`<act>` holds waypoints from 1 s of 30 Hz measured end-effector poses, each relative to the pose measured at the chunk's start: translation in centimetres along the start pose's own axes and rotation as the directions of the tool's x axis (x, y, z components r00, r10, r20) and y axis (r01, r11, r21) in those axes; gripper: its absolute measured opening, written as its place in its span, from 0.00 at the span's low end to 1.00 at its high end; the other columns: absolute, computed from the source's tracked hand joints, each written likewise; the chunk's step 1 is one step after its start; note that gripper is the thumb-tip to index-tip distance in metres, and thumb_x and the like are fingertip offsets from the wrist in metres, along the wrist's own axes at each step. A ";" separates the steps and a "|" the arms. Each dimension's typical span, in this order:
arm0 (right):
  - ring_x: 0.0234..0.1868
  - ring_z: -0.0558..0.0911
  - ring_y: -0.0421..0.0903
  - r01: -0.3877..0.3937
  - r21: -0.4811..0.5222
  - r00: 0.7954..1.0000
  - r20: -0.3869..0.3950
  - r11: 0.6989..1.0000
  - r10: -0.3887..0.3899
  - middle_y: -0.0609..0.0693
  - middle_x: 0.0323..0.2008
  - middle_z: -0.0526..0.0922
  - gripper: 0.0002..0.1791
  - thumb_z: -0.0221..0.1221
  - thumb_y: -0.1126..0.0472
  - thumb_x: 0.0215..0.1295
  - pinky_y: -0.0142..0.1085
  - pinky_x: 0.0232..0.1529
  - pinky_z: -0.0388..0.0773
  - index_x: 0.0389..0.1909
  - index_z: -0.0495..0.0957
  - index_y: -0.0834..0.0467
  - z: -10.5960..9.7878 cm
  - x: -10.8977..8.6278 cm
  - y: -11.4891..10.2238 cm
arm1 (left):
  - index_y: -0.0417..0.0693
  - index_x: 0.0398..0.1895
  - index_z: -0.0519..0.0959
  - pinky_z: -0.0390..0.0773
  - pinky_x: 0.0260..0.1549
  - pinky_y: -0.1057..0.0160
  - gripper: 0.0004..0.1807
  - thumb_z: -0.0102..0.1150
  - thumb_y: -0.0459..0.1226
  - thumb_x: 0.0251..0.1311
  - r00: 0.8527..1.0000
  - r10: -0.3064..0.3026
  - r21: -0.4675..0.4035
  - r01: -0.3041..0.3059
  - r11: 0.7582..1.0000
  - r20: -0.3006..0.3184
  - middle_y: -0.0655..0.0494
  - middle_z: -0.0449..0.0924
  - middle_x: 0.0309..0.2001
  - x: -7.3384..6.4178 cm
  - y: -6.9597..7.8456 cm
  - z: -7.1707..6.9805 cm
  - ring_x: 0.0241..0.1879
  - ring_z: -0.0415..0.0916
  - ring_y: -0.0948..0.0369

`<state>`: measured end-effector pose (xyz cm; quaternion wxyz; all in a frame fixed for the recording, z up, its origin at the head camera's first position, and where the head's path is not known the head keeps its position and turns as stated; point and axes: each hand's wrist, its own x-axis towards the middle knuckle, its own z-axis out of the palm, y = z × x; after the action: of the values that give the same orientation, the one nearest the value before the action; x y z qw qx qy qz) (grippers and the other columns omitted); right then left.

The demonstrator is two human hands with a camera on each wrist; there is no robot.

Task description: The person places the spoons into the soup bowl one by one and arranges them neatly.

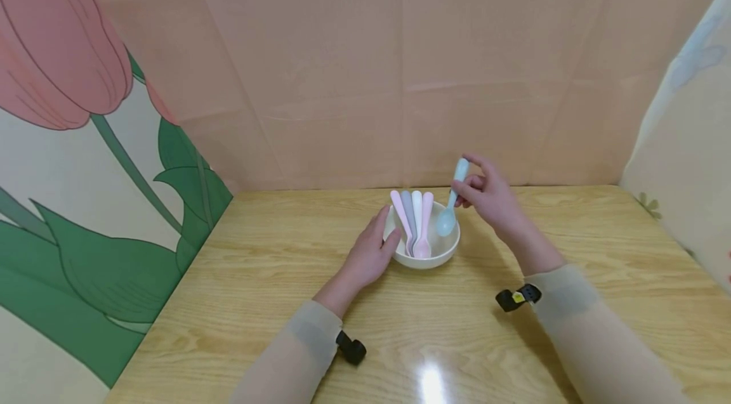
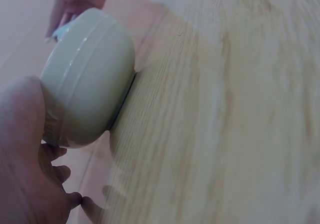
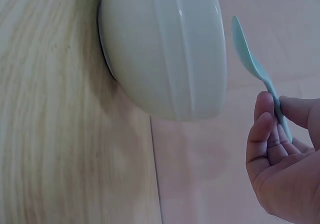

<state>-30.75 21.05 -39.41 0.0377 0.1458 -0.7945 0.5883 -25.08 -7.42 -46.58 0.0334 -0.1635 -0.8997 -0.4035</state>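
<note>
A white bowl (image 1: 425, 262) stands on the table with several small spoons leaning in it: two pink spoons (image 1: 422, 247), a grey spoon (image 1: 407, 201) and a white spoon (image 1: 417, 204). Against the bowl's left side rests my left hand (image 1: 370, 252), fingers fairly straight along the outer wall and thumb at the near rim. My right hand (image 1: 485, 195) pinches a light blue spoon (image 1: 446, 222) by its handle, between thumb and fingers. That spoon's head points down over the right part of the bowl. In the right wrist view the blue spoon (image 3: 245, 51) is apart from the bowl's rim.
The wooden table (image 1: 240, 264) reaches back to a plain pinkish backdrop (image 1: 320, 74). A tulip-printed panel (image 1: 103, 201) lines the left side, and a pale panel (image 1: 691, 163) the right. Both wrists wear a small black camera (image 1: 351, 349).
</note>
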 end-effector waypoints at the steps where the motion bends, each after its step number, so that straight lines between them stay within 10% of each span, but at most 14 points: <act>1: 0.36 0.87 0.48 0.000 -0.001 1.000 0.004 1.000 0.000 0.62 0.42 0.85 0.43 0.61 0.59 0.85 0.36 0.42 0.86 0.90 0.49 0.54 0.2 0.0 -0.1 | 0.46 0.92 0.48 0.56 0.83 0.49 0.40 0.39 0.55 0.88 1.000 0.000 -0.002 0.000 1.000 -0.001 0.44 0.55 0.87 0.0 0.0 0.0 0.85 0.54 0.49; 30: 0.37 0.85 0.50 -0.049 -0.098 0.998 0.038 0.994 0.053 0.60 0.43 0.90 0.34 0.64 0.55 0.83 0.37 0.45 0.80 0.83 0.64 0.57 2.4 -0.4 0.4 | 0.49 0.92 0.47 0.55 0.83 0.49 0.41 0.38 0.57 0.88 1.000 -0.023 -0.004 0.023 1.000 0.011 0.45 0.53 0.88 0.0 0.0 -0.1 0.86 0.53 0.50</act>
<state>-30.19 18.96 -40.63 0.0136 0.1351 -0.8261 0.5469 -25.11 -7.49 -46.55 0.0232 -0.1553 -0.9007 -0.4050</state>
